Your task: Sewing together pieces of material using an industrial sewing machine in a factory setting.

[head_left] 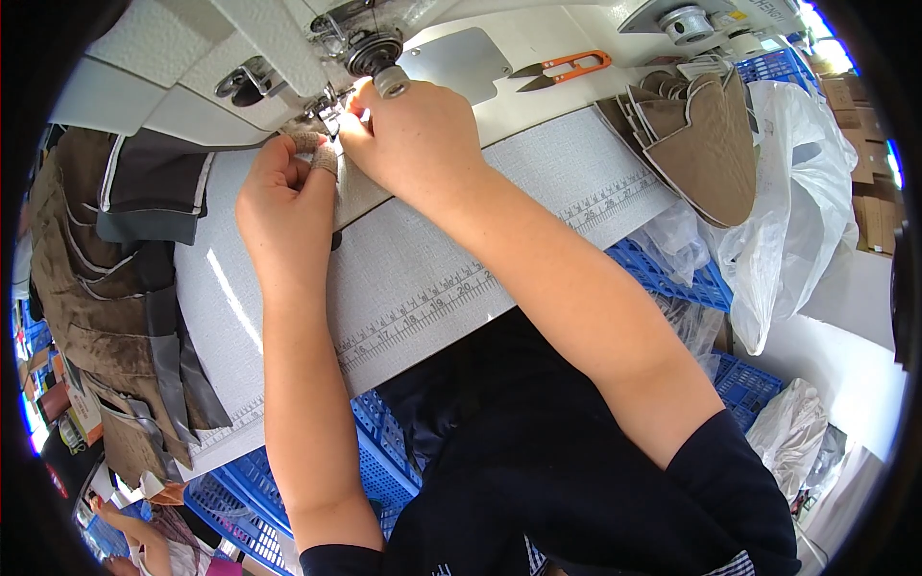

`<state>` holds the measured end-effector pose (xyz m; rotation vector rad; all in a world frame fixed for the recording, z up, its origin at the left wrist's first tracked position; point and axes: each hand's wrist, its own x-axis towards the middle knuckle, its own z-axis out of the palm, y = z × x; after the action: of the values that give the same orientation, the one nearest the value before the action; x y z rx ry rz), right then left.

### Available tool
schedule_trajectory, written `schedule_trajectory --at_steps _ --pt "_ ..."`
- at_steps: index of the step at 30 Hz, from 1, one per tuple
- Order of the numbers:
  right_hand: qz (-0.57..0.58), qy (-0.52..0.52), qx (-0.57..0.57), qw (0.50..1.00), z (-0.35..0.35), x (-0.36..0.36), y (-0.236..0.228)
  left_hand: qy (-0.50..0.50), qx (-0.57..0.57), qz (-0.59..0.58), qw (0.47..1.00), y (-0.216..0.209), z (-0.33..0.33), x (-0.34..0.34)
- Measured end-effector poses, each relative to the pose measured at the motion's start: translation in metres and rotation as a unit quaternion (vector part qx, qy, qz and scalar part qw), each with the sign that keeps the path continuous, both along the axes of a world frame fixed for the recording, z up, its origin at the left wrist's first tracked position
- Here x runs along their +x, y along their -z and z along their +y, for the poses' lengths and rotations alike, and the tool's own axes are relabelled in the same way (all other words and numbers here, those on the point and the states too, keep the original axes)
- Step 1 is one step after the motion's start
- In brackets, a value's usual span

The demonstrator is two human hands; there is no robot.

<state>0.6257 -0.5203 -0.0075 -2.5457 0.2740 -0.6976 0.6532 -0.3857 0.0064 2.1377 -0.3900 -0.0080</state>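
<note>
Both my hands meet at the presser foot (329, 113) of a white sewing machine (206, 48). My left hand (286, 216) is closed, its thumb and index finger wrapped in tan tape and pinched together just beside the presser foot. Whatever lies between those fingertips is too small to make out. On the other side of the needle area, my right hand (418, 139) is closed too, with bent fingers touching the parts around the presser foot. Its fingertips are partly hidden, and anything held there does not show. A dark grey fabric piece with light piping (158, 176) lies left of my left hand.
Orange-handled thread snips (567, 70) lie on the machine bed. Brown fabric pieces are stacked at right (706, 154) and draped at left (101, 307). A ruler strip (447, 305) runs along the grey table. Blue crates (250, 490) and a white plastic bag (788, 192) stand around; another person's arm (134, 528) shows lower left.
</note>
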Motion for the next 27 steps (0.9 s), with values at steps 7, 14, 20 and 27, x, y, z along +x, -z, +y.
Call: schedule_trajectory --at_steps 7,14,20,27 --pt "0.003 -0.001 0.001 1.000 0.0003 -0.0004 -0.0022 -0.002 0.000 0.010 1.000 -0.0007 -0.0003 -0.0001" --pt "0.004 -0.002 -0.002 1.000 0.0001 -0.0012 -0.0027 -0.002 0.010 0.000 1.000 -0.0006 -0.0001 0.0003" --pt "-0.007 0.000 -0.007 1.000 0.0003 -0.0002 0.0007 -0.003 0.008 0.003 1.000 -0.0025 -0.0009 -0.0008" --pt "-0.007 -0.002 0.002 1.000 0.0007 -0.0006 0.0012 -0.019 -0.018 0.018 1.000 -0.0020 -0.0013 -0.0001"
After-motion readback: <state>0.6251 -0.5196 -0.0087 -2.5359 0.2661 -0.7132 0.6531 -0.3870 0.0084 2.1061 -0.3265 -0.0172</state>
